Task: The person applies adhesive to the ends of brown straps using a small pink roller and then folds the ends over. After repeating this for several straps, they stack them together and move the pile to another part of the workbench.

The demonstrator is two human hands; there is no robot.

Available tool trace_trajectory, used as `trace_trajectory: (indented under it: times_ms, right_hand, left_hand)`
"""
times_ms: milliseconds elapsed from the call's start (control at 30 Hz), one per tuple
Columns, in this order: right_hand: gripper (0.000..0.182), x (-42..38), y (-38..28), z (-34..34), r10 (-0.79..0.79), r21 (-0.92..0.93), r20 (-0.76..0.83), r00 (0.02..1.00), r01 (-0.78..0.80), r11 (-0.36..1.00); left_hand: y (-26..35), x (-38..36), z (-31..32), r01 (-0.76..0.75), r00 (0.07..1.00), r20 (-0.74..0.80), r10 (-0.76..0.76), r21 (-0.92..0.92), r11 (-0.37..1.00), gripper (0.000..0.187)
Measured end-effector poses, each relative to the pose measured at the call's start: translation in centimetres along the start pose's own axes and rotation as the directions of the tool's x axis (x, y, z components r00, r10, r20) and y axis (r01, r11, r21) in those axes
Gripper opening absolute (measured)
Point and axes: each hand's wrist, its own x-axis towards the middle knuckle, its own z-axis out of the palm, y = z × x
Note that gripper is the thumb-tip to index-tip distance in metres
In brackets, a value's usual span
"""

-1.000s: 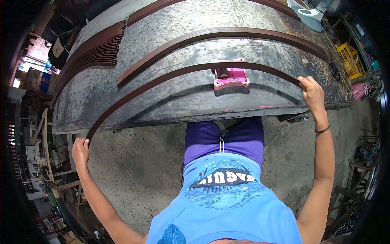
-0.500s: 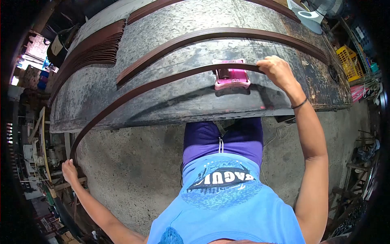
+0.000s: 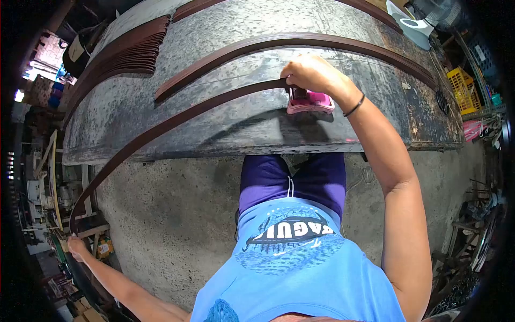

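A long, thin dark brown strap (image 3: 166, 121) arcs between my two hands, looking like leather. My left hand (image 3: 78, 248) grips its lower end out past the table's left front corner. Closed around the other end is my right hand (image 3: 311, 72), just above a small pink holder (image 3: 322, 103) on the table. The holder has a dark block in it and is partly hidden by that hand. Behind my right hand, a row of similar brown straps (image 3: 257, 41) curves across the tabletop.
The worn grey table (image 3: 225, 126) spans the view ahead of me. A fanned stack of brown straps (image 3: 115, 59) lies at its left. At the back right stand a fan (image 3: 442, 13) and a yellow crate (image 3: 464, 91). Wooden frames (image 3: 48, 172) stand at the left.
My right hand has moved left with the strap's end, from right of the pink holder to above it. My left hand has drawn its end farther left and down.
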Motion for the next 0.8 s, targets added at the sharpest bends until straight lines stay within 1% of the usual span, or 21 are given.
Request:
trace_trajectory:
  times_ms: [67,100,167,367,533,600,633,667,700,733,767,800]
  right_hand:
    - [0.019,1.3,-0.3,0.6,-0.013,0.003,0.014,1.000,0.013,1.000]
    - [0.020,1.8,-0.5,0.8,-0.021,0.006,0.024,0.999,0.021,1.000]
    - [0.020,2.4,-1.1,0.7,-0.035,0.015,0.028,0.999,0.034,0.999]
    - [0.020,3.5,-1.7,1.0,-0.053,0.075,0.014,0.998,0.052,0.996]
    - [0.020,3.9,-2.0,1.1,-0.043,0.077,0.007,0.999,0.042,0.996]
    - [0.019,4.4,-1.7,1.9,-0.039,0.105,0.009,0.999,0.038,0.994]
    - [0.019,4.4,-1.8,1.9,-0.039,0.104,0.002,0.999,0.038,0.994]
    - [0.020,4.5,-2.0,1.8,-0.035,0.097,0.008,0.999,0.034,0.995]
    - [0.021,4.5,-2.1,1.8,-0.030,0.091,0.013,0.999,0.029,0.995]
    - [0.022,4.4,-2.0,2.1,-0.079,0.092,-0.037,0.996,0.082,0.992]
    - [0.021,4.0,-2.3,1.6,-0.077,0.101,-0.048,0.996,0.082,0.992]
    - [0.018,3.3,-2.5,1.0,-0.113,0.090,-0.125,0.986,0.125,0.988]
  left_hand:
    - [-5.2,5.4,5.3,-0.063,0.997,0.056,0.051,0.240,0.969,0.036]
    - [-5.5,5.3,4.3,-0.044,0.999,0.032,0.037,0.243,0.969,0.036]
    - [-5.9,4.5,3.6,0.015,1.000,-0.030,-0.010,0.164,0.986,0.036]
    - [-9.3,5.1,2.9,0.061,0.995,-0.081,-0.051,0.138,0.989,0.036]
    - [-12.7,7.7,3.8,0.047,0.989,-0.143,-0.028,0.132,0.990,0.036]
    - [-14.6,10.0,5.2,-0.001,0.980,-0.197,0.023,0.107,0.994,0.036]
    - [-14.5,10.6,5.2,-0.041,0.967,-0.248,0.059,0.078,0.996,0.036]
    - [-14.9,11.2,4.6,0.006,0.972,-0.233,0.015,0.087,0.996,0.036]
    - [-13.4,10.2,2.5,0.073,0.974,-0.220,-0.053,0.082,0.994,0.037]
    - [-12.2,9.3,0.9,0.139,0.968,-0.220,-0.120,0.075,0.987,0.038]
    - [-10.6,8.0,-1.3,0.203,0.957,-0.220,-0.187,0.052,0.978,0.039]
    - [-9.0,6.9,-3.5,0.247,0.946,-0.225,-0.236,0.026,0.969,0.040]
